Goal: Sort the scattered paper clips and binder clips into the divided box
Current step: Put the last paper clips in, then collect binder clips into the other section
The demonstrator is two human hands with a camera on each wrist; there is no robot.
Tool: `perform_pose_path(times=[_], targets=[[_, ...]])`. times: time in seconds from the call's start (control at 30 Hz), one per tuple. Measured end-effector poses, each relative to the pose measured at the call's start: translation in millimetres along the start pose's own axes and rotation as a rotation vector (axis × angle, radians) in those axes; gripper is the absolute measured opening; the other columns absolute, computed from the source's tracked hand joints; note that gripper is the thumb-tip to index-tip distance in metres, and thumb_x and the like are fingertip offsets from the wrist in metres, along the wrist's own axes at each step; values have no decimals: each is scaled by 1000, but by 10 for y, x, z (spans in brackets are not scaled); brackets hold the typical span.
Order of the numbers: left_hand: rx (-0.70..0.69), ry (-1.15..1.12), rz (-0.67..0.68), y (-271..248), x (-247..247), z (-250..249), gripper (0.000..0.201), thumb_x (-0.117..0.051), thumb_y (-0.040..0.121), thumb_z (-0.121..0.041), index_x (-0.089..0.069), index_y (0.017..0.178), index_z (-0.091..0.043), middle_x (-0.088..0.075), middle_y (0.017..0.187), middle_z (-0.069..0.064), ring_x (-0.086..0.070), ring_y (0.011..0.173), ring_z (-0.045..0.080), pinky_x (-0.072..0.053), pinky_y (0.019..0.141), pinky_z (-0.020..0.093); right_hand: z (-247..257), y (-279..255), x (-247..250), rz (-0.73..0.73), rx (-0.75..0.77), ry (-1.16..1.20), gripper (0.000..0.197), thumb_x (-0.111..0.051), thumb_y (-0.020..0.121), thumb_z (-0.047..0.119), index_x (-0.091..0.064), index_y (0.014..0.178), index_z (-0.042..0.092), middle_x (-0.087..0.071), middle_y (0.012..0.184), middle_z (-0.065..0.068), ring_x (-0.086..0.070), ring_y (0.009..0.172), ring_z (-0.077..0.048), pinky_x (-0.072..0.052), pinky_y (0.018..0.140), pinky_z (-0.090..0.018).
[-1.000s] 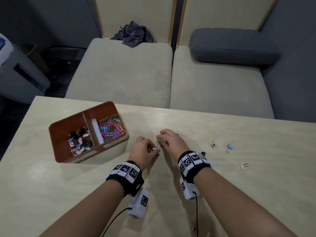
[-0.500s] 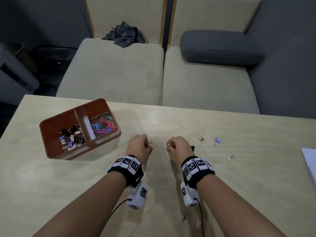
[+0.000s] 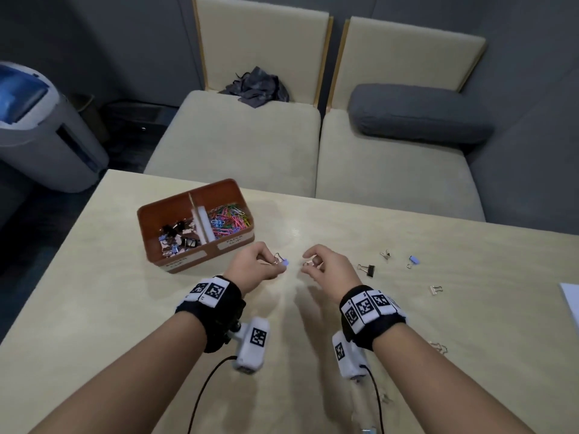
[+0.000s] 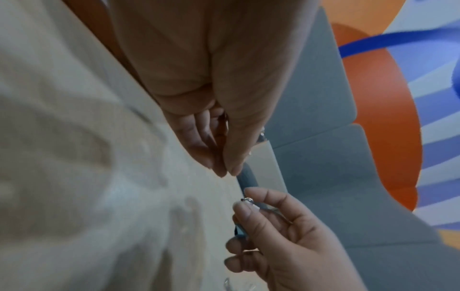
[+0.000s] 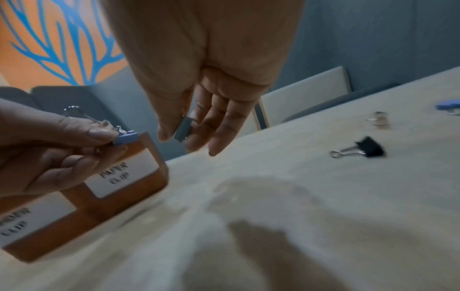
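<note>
Brown divided box point(image 3: 175, 211) lies left of both hands; left hand point(image 3: 255, 263), nearer, pinches blue binder clip point(image 3: 284, 262); right hand point(image 3: 329, 266) pinches grey clip point(image 5: 183, 131).

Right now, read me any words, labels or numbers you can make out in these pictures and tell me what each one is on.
"PAPER CLIP": white label on the front of the brown divided box, at the paper clip side.
"...DER CLIP": second white label on the same front; its start is cut off, probably "BINDER CLIP".
Wristbands: black-and-white square marker patterns only, no words.
No other text is readable.
</note>
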State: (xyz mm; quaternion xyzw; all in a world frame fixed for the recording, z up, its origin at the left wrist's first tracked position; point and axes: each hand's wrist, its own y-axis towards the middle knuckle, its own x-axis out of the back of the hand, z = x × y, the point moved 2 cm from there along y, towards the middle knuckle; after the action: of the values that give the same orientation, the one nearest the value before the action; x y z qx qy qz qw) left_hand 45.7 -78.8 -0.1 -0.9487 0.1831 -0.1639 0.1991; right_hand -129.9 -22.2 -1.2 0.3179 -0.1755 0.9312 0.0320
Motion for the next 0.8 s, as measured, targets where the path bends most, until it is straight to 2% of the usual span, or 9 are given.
perform_pose_path(times=[0.13,0.2,0.3,0.4,0.47,0.53,0.63,0.73,0.8], targets=[[-34,-55,-11,-297,617,-152,32,-78,72,0,-49,66,-12,-63,73,15,-63,72,26,-57,68,33,541,13,-152,-3,96,123,16,-67,84,12,-55,86,22,-54,72,5,-61,57,-20,-52,65,-32],[-42,-2,-76,-402,1000,-174,33,-81,70,-4,-50,65,-14,-68,80,18,-66,76,30,-57,70,37,797,41,-268,7,148,126,16,-69,83,11,-57,81,22,-56,70,5,-63,57,-21,-53,62,-31],[-55,195,-246,-465,1545,-165,34,-83,67,-12,-50,62,-17,-64,70,5,-58,65,20,-48,65,34,1137,100,-484,52,204,102,11,-68,84,12,-61,83,20,-60,72,4,-63,57,-17,-54,58,-24],[-56,299,-334,-391,1870,-173,32,-79,70,-9,-49,62,-17,-54,61,0,-49,59,18,-41,61,28,1441,214,-713,71,277,31,9,-68,85,15,-63,86,23,-59,70,9,-57,60,-11,-52,63,-24],[-48,365,-359,-273,1945,-202,32,-78,71,-8,-48,62,-18,-52,61,-2,-50,60,18,-40,59,27,1627,329,-851,76,314,-21,7,-66,86,16,-63,87,22,-57,69,11,-57,63,-13,-52,70,-28],[-19,422,-359,-155,1940,-219,29,-78,71,-13,-51,66,-19,-55,66,-3,-54,68,20,-42,64,26,1763,462,-974,76,304,-33,3,-63,88,20,-64,91,19,-60,72,6,-60,68,-18,-55,76,-34],[22,479,-326,-49,1904,-213,24,-79,71,-23,-59,85,-17,-60,83,-2,-58,82,19,-44,73,27,1863,576,-1072,64,256,0,24,-57,92,32,-66,109,17,-69,96,-3,-66,84,-24,-55,82,-39],[-30,544,-301,-47,1853,-234,23,-71,78,-21,-63,98,-13,-64,96,3,-61,95,21,-46,83,29,1804,539,-1024,25,260,-67,28,-52,95,30,-63,116,16,-67,113,-5,-63,100,-23,-49,87,-31],[-78,550,-260,-97,1770,-255,20,-67,80,-19,-64,99,-12,-66,98,3,-61,95,20,-49,83,30,1649,449,-930,19,265,-93,22,-52,95,23,-65,110,15,-67,111,-4,-61,95,-18,-45,83,-25]])
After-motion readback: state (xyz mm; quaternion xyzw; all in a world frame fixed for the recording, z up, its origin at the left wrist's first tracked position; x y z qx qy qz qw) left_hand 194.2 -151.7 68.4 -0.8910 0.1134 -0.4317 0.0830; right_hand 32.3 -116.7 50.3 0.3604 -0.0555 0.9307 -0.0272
